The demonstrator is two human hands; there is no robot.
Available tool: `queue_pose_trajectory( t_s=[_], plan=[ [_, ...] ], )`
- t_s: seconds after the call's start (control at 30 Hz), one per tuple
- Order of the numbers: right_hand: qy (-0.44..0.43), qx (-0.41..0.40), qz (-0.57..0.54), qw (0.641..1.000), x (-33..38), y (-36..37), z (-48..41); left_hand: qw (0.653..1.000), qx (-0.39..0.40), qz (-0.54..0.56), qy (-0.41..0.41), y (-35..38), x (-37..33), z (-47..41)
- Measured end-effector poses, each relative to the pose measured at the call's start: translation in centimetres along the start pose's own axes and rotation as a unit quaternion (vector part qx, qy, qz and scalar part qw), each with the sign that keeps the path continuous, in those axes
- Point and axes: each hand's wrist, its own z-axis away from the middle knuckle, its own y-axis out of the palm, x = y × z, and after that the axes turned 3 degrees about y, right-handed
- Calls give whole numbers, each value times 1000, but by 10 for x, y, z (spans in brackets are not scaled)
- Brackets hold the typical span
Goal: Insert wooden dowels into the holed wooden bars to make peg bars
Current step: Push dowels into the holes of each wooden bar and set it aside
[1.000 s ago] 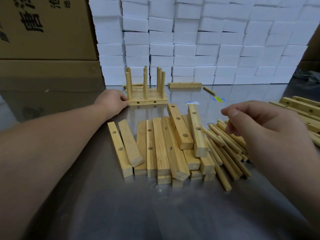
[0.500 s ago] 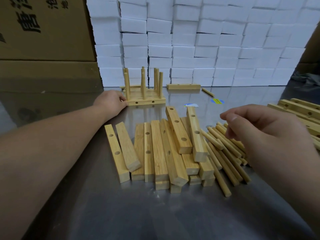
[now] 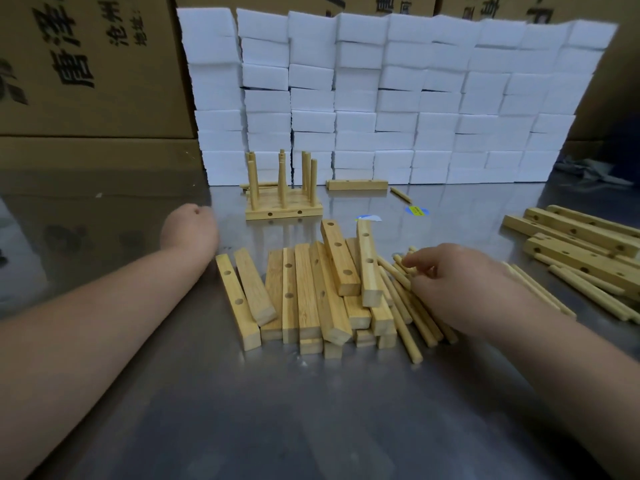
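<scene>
Several loose dowels [image 3: 405, 329] lie right of centre on the counter [image 3: 311, 410] beside the holed bars [image 3: 304, 289], the right hand [image 3: 460, 285] curling its fingers [image 3: 410, 263] onto them, grip unclear, the left hand [image 3: 188, 230] hiding its fingers; pinching just one dowel mid-length should lift it cleanly.

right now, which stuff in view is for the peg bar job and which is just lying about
Job: holed bars, loose dowels, finished peg bars.
Lying about: white foam blocks, cardboard boxes, blue-yellow sticker.
</scene>
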Motion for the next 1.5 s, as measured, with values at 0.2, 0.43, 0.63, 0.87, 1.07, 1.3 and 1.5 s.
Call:
queue_pose_trajectory(
  t_s=[0.2,0.43,0.63,0.87,1.07,1.3,1.5],
  plan=[
    [-17,-11,1,1000,1,0,0,996,-21,60,-63,-31,-13,51],
    [-50,2,56,997,-1,-2,3,987,153,37,14,-29,-22,104],
    [-74,-4,41,996,-1,0,1,975,215,3,57,-33,-22,109],
    [11,-23,90,996,-11,-10,-4,969,226,-68,67,-34,-23,112],
    [6,-2,127,992,-5,-5,-2,976,204,3,80,-33,-22,116],
    [26,6,161,987,-1,-6,-3,981,168,26,97,-33,-23,116],
    [-40,-150,6,988,4,-16,9,976,140,144,87,-37,-28,117]
  ],
)
